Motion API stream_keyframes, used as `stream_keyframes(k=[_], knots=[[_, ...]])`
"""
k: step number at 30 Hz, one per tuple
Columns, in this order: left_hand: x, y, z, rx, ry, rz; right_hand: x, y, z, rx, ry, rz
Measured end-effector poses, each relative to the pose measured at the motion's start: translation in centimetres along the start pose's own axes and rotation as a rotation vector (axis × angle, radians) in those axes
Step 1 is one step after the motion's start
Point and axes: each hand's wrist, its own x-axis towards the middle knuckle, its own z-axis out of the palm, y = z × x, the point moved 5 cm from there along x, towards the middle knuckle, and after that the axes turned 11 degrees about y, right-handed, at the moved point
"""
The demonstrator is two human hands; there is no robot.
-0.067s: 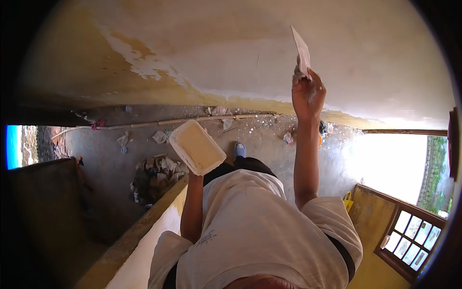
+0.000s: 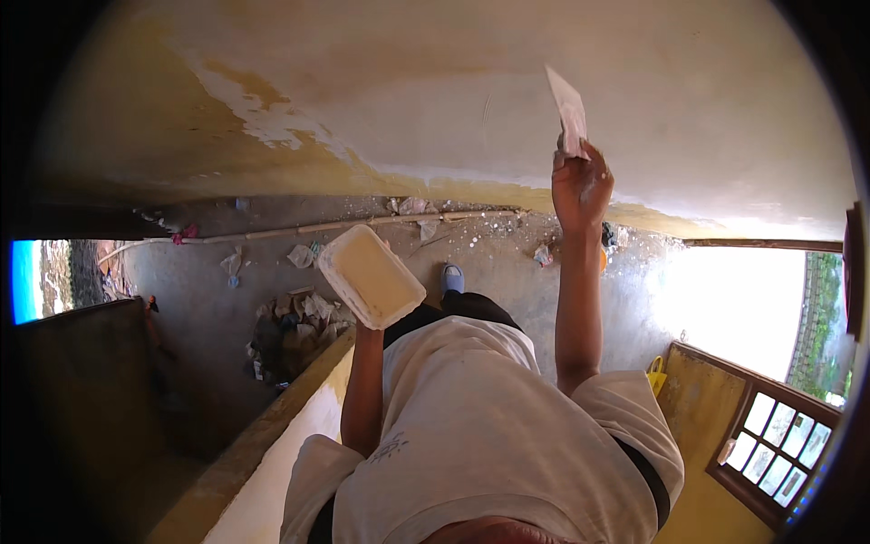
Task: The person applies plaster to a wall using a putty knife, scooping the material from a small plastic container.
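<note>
Right grip (image 2: 583, 184): eased slightly bodyward, pinched on flat scraper (image 2: 567, 104) jutting ahead
Left grip (image 2: 368, 335): mostly hidden, holding rectangular tub (image 2: 372, 277) from beneath

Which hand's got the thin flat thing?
The right hand, higher in the picture: it grips the thin pale flat piece. The left hand, lower down, holds the rectangular tub instead.

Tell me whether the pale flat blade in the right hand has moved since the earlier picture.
Yes: the pale flat blade has shifted slightly down the view, toward the long pole.
</note>
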Motion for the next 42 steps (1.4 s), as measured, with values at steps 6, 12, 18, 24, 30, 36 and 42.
stream_keyframes(k=[6, 12, 18, 24, 30, 36, 42], knots=[[-1.4, -1.1, 4.9, -0.364, 0.046, -0.23, -0.1, 1.2, -22.5, -0.371, 0.407, 0.005], [-2.9, -4.0, 8.0, -0.44, 0.118, -0.418, 5.4, 7.8, -41.5, -0.504, 0.546, 0.242], [-2.7, -6.1, 7.2, -0.456, 0.24, -0.538, 15.0, 9.6, -49.4, -0.395, 0.901, 0.082], [-3.2, -5.7, 8.0, -0.398, 0.317, -0.437, 16.9, 8.8, -43.7, -0.297, 0.656, -0.051], [-2.6, -5.8, 7.2, -0.373, 0.297, -0.481, 10.4, 9.2, -50.6, -0.322, 0.762, 0.039], [-2.7, -5.7, 7.4, -0.307, 0.325, -0.487, 13.4, 9.8, -49.5, -0.455, 0.91, 0.114], [-2.5, -4.8, 7.2, -0.357, 0.363, -0.525, 14.8, 9.4, -46.1, -0.415, 0.831, 0.057]])
